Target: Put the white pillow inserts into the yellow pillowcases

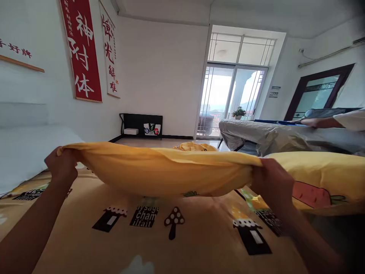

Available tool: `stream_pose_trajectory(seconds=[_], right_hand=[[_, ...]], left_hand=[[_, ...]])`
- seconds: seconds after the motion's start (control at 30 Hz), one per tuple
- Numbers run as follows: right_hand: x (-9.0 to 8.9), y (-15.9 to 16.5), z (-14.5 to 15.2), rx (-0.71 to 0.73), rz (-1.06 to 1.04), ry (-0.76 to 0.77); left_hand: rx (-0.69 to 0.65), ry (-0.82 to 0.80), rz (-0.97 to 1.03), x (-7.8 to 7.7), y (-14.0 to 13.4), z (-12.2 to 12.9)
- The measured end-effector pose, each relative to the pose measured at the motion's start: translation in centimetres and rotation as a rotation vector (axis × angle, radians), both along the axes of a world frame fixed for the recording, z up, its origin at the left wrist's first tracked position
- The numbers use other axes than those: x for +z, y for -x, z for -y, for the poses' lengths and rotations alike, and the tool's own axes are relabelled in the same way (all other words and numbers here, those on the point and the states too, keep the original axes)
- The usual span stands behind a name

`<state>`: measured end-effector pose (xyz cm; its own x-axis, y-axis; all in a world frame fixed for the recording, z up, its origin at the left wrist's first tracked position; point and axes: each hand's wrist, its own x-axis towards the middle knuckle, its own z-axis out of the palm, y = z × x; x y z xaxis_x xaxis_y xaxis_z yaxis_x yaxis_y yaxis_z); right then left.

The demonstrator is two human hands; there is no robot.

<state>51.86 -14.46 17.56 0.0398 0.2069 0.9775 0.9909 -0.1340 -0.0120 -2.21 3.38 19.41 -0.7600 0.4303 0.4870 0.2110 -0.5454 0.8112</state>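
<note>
A yellow pillowcase (165,171) is stretched between my two hands, its top edge nearly level and its middle sagging. A bit of a green leaf print shows near its lower edge; whether it has a filling I cannot tell. At its left corner, my left hand (63,165) is closed on the fabric. The right corner is bunched in my right hand (273,182), also closed. Below it lies a tan bed sheet (199,247) printed with mushrooms and little houses. Beside my right hand is a plump yellow pillow (322,171) with a carrot print.
Another yellow cloth (196,146) lies beyond the pillowcase. At the right, a person's arm (322,121) reaches over a plastic-covered table (256,131). A low black shelf (137,123) stands against the far wall, left of a glass sliding door (228,95).
</note>
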Motion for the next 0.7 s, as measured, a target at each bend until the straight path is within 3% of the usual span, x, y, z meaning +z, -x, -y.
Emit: stream_pose_trajectory(seconds=[0.07, 0.13, 0.23, 0.3, 0.4, 0.5, 0.57, 0.67, 0.7], right_hand=[[4.2, -0.2, -0.3, -0.081, -0.064, -0.04], [6.1, -0.3, -0.6, -0.154, -0.121, 0.065], [6.3, -0.2, -1.4, -0.237, -0.177, 0.326], [6.2, -0.2, -2.1, -0.257, -0.211, 0.393], [7.0, -0.4, -3.9, -0.231, -0.284, 0.441], [7.4, -0.4, -6.6, -0.167, -0.33, 0.515], [5.8, 0.6, -8.6, -0.097, -0.316, 0.496], [-0.6, 4.6, -10.9, 0.026, -0.288, 0.6], [-3.6, 6.5, -11.4, 0.078, -0.307, 0.75]], left_hand=[[0.036, -0.146, 0.019, 3.1, -0.2, -0.5], [0.009, -0.278, 0.027, 5.5, -0.7, -0.4], [-0.045, -0.311, 0.082, 7.7, -1.5, -0.5], [-0.021, -0.254, 0.074, 8.5, -1.8, -1.1], [0.117, -0.011, -0.12, 8.4, -1.9, -2.6], [0.202, 0.401, -0.555, 6.6, -2.5, -3.9], [0.187, 0.449, -0.838, 3.9, -4.0, -4.4], [-0.006, 0.468, -1.127, -2.9, -7.6, -4.2], [-0.119, 0.574, -1.199, -5.8, -9.1, -3.9]])
